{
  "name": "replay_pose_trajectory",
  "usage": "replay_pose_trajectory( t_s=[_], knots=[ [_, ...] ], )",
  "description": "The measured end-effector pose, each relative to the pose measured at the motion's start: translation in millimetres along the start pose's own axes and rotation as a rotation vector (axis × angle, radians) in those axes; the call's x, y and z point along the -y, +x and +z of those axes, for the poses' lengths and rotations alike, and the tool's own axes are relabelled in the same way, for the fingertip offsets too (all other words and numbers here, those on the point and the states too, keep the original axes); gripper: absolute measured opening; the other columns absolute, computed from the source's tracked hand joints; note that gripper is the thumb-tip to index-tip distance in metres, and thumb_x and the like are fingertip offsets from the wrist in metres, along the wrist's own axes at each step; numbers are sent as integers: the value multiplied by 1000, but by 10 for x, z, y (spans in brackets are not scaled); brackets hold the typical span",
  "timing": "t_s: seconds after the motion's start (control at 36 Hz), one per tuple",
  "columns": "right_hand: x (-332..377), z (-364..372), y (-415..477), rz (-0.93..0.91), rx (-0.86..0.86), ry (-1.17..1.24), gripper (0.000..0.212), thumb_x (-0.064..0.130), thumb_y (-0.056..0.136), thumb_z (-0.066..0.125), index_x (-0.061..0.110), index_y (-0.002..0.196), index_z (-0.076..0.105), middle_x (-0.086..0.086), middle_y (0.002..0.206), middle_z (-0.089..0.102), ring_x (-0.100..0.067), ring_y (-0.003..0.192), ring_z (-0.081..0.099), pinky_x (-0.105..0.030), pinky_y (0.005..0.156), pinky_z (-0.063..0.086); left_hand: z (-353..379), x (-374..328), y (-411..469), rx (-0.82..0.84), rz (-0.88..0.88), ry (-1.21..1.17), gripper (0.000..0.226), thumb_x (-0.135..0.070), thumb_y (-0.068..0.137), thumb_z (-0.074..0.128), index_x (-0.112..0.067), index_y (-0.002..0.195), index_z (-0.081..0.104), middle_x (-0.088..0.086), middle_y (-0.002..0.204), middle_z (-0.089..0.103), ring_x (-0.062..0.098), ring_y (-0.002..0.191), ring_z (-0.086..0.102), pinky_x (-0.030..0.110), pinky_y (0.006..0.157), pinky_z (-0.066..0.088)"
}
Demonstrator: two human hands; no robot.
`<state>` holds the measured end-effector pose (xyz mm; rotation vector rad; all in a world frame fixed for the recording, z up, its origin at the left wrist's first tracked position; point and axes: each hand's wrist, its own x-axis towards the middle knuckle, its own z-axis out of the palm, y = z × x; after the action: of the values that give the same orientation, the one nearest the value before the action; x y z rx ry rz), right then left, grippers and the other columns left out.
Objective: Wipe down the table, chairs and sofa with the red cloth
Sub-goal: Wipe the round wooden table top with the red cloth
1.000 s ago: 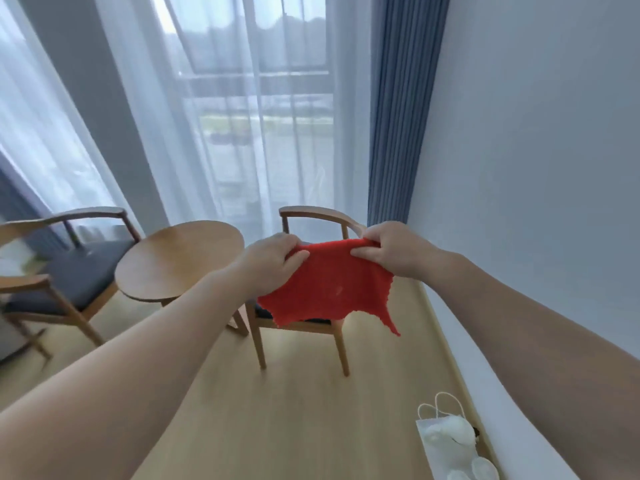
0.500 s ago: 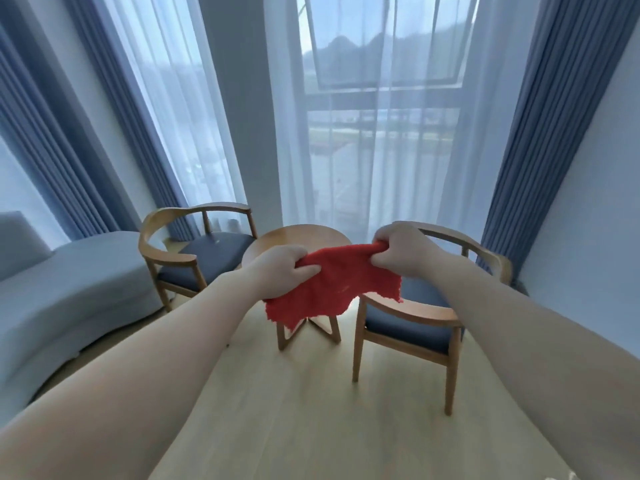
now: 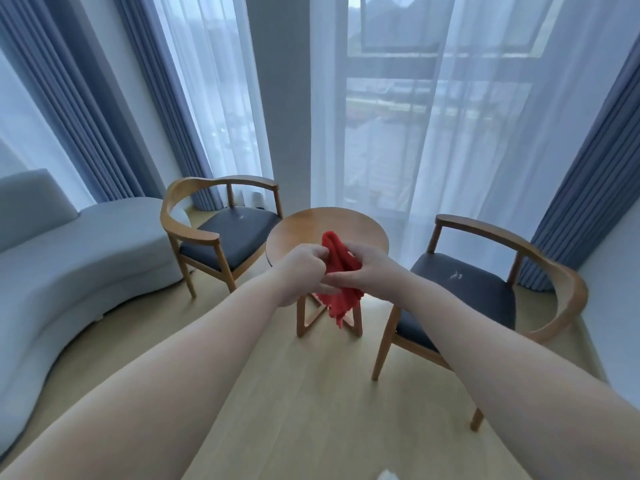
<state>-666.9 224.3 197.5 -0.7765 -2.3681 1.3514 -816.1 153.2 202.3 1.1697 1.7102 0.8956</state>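
Observation:
Both my hands hold the red cloth [image 3: 337, 271] bunched between them in mid-air, in front of the small round wooden table [image 3: 304, 226]. My left hand [image 3: 304, 268] grips its left side with curled fingers. My right hand [image 3: 367, 271] grips the right side, fingers reaching across under the cloth. A tail of cloth hangs down below the hands. One wooden chair [image 3: 221, 233] with a dark seat stands left of the table, another chair [image 3: 485, 299] to the right. The grey sofa [image 3: 69, 265] runs along the left.
Sheer white curtains [image 3: 415, 133] and blue drapes [image 3: 588, 202] cover tall windows behind the furniture. Light wooden floor [image 3: 294, 393] lies between me and the table. A bit of something white [image 3: 387, 475] shows at the bottom edge.
The view has swung left, bringing the sofa and both chairs into sight. My hands have come together, so the cloth went from stretched wide to bunched up.

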Motion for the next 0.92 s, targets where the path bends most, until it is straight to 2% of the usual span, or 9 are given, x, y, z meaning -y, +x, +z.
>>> replay_pose_trajectory(
  t_s=[0.06,0.11,0.19,0.31,0.42,0.47,0.58,0.75,0.92],
  knots=[
    [-137,-70,205,-12,-16,10,43,44,65,82,32,100,61,5,92,68,-14,85,68,-36,77,59,-38,-1,212,8,-26,28,38,11,79,55,-20,97,68,6,98,71,22,89,70,34,74,59],
    [-276,-152,411,-17,-78,-27,42,41,61,82,33,96,59,7,89,66,-13,83,65,-36,76,58,-61,-37,425,2,0,114,35,6,80,57,-18,103,68,4,100,71,22,94,68,35,80,58],
    [-448,-341,724,-42,-147,-96,25,22,65,68,36,82,55,11,77,60,-11,75,58,-31,66,47,-103,-125,735,-70,47,245,31,-4,89,48,-16,111,67,0,94,70,14,86,69,29,76,58],
    [-619,-685,1082,-38,-105,-107,43,0,71,55,34,95,65,17,72,61,-2,71,58,-22,64,42,-199,-265,1116,-298,161,587,14,-20,85,63,-19,98,67,-3,93,66,16,86,62,39,82,53],
    [-721,-1006,1355,-61,-30,-105,49,3,72,53,47,89,64,21,67,63,2,64,58,-16,57,44,-243,-310,1479,-422,174,541,42,-29,76,76,-19,111,56,-2,99,59,15,91,56,35,85,52],
    [-773,-1101,1478,-78,-18,-108,52,3,70,51,51,85,65,18,71,65,-1,66,59,-16,56,47,-254,-326,1633,-386,169,512,45,-30,78,75,-21,117,54,-2,107,61,16,98,56,37,91,50],
    [-921,-1189,1714,-44,-36,-125,35,7,69,61,36,88,62,10,78,64,-9,71,59,-22,58,43,-272,-298,1874,-347,194,531,11,-27,86,64,-22,96,63,-1,86,66,18,86,61,44,83,53],
    [-1143,-1242,2095,-8,-86,-292,28,12,71,72,29,65,50,8,65,54,-15,66,53,-24,52,32,-394,-239,2218,-289,212,590,6,-26,89,61,-26,93,57,-4,82,63,16,80,61,42,78,54],
    [-1274,-1249,2503,-11,-57,-494,14,11,79,64,19,71,56,1,67,56,-22,69,54,-29,56,35,-655,-64,2624,-216,253,617,12,-21,89,61,-30,84,54,-5,81,59,16,80,57,42,76,53]
  ],
)
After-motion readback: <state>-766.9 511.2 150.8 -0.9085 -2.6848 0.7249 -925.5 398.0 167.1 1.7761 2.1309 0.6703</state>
